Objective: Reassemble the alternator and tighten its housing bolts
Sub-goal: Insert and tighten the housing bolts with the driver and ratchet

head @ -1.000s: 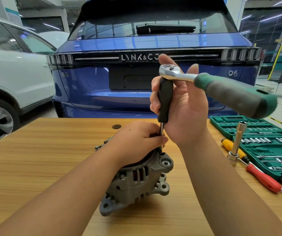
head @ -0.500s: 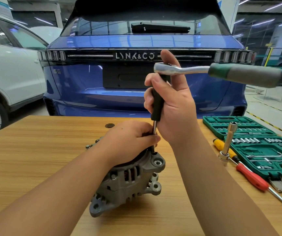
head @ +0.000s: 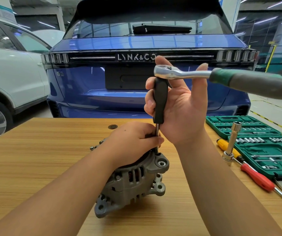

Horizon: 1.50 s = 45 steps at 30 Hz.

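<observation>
The green case (head: pixel 262 147) lies open on the table (head: pixel 34 159), sockets in its slots. One alternator (head: pixel 133 181) sits mid-table. The left hand (head: pixel 133 142) rests on it, fingers pinching the extension (head: pixel 160 103) shaft; the right hand (head: pixel 179 106) wraps the extension's grip beneath one ratchet (head: pixel 221 77). Two screwdrivers (head: pixel 255 176) lie beside the case.

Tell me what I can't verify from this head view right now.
- Bolt head under the extension bar: hidden by left hand.
- Alternator top face: covered by that hand.
- Ratchet handle end: blurred, near right edge.
- Socket sizes in the green case: too small.
</observation>
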Motion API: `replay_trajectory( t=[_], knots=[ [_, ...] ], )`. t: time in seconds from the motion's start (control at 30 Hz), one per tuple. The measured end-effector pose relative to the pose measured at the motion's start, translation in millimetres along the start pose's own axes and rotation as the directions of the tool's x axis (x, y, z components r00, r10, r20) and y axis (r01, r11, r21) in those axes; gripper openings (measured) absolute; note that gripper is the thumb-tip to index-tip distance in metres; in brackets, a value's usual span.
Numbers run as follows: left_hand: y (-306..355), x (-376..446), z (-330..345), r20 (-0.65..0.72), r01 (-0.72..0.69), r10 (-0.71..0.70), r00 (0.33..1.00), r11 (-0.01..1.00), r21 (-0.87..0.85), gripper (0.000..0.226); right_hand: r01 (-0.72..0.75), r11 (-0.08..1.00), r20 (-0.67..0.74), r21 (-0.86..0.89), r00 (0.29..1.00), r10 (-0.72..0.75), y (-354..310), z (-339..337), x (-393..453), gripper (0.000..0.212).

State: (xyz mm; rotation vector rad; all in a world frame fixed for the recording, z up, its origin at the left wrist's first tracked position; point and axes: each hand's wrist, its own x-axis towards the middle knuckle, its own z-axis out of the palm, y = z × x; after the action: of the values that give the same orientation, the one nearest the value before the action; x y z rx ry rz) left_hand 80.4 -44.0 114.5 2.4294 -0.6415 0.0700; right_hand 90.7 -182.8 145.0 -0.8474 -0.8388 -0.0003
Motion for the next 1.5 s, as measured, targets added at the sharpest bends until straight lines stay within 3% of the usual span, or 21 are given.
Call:
replay_trajectory(
  t=[0.2, 0.27, 0.37, 0.47, 0.53, 0.6, 0.7, 0.8, 0.97, 1.2, 1.3, 1.37, 1.43, 1.5],
  knots=[
    [-1.2, -0.2, -0.1, 0.005, -0.005, 0.005, 1.0, 1.0, -0.005, 0.017, -0.029, 0.998, 0.015, 0.064, 0.999, 0.028, -2.4, 0.9, 0.5, 0.068],
    [-1.4, 0.6, 1.0, -0.003, -0.013, 0.013, 1.0, 1.0, 0.022, 0.018, -0.009, 1.0, -0.1, -0.01, 0.995, 0.008, -3.1, 5.9, 1.6, 0.054],
    [-1.5, 1.2, 2.4, -0.001, -0.006, 0.006, 1.0, 0.998, 0.069, 0.02, 0.051, 0.952, -0.312, -0.301, 0.938, -0.149, -2.9, 13.2, 1.4, 0.015],
    [-2.0, 2.1, 2.0, 0.004, -0.006, 0.006, 1.0, 0.998, 0.07, 0.021, 0.006, 0.951, -0.32, -0.308, 0.941, -0.109, -5.5, 12.2, 0.4, 0.008],
    [-2.8, 2.5, 1.2, 0.004, -0.007, 0.007, 1.0, 0.998, 0.06, 0.02, -0.02, 0.988, -0.22, -0.151, 0.975, -0.014, -8.4, 10.2, 0.0, 0.016],
    [-3.5, 3.0, 1.3, 0.003, -0.002, 0.002, 1.0, 0.999, 0.047, 0.019, 0.022, 0.997, -0.136, -0.075, 0.99, -0.032, -7.4, 6.9, -0.7, 0.026],
    [-4.1, 3.7, 1.5, -0.001, 0.0, 0.0, 1.0, 0.999, 0.044, 0.019, 0.146, 0.968, -0.079, -0.204, 0.983, -0.165, -1.1, 7.5, -1.0, 0.035],
    [-4.2, 3.0, 1.4, -0.007, -0.007, 0.008, 1.0, 0.999, 0.039, 0.019, 0.154, 0.948, -0.066, -0.279, 0.982, -0.179, 4.1, 7.4, -0.4, 0.04],
    [-3.9, 1.1, 0.2, -0.01, -0.013, 0.013, 1.0, 1.0, 0.025, 0.02, 0.057, 0.996, 0.029, -0.066, 0.998, -0.055, -1.3, 3.7, -1.9, 0.039],
    [-2.4, 0.5, -0.2, -0.011, -0.007, 0.008, 1.0, 0.999, 0.035, 0.02, 0.014, 0.998, 0.055, -0.058, 0.998, -0.01, -3.3, 3.1, -0.4, 0.068],
    [-2.6, 0.7, 0.5, -0.011, -0.001, 0.002, 1.0, 0.999, 0.04, 0.021, -0.022, 0.999, -0.066, -0.028, 0.998, 0.02, -5.1, 8.3, 2.7, 0.045],
    [-3.7, 1.1, 1.5, -0.011, -0.005, 0.006, 1.0, 0.998, 0.064, 0.023, 0.048, 0.982, -0.225, -0.18, 0.97, -0.088, -3.0, 12.7, 1.7, 0.013],
    [-3.9, 2.4, 2.5, -0.005, -0.008, 0.009, 1.0, 0.997, 0.079, 0.027, 0.073, 0.94, -0.315, -0.333, 0.931, -0.183, -2.1, 14.8, 0.7, 0.013],
    [-3.5, 3.5, 2.3, -0.003, 0.008, -0.008, 1.0, 0.996, 0.092, 0.035, 0.015, 0.932, -0.317, -0.362, 0.938, -0.138, -5.5, 11.6, 0.4, 0.009]
  ],
)
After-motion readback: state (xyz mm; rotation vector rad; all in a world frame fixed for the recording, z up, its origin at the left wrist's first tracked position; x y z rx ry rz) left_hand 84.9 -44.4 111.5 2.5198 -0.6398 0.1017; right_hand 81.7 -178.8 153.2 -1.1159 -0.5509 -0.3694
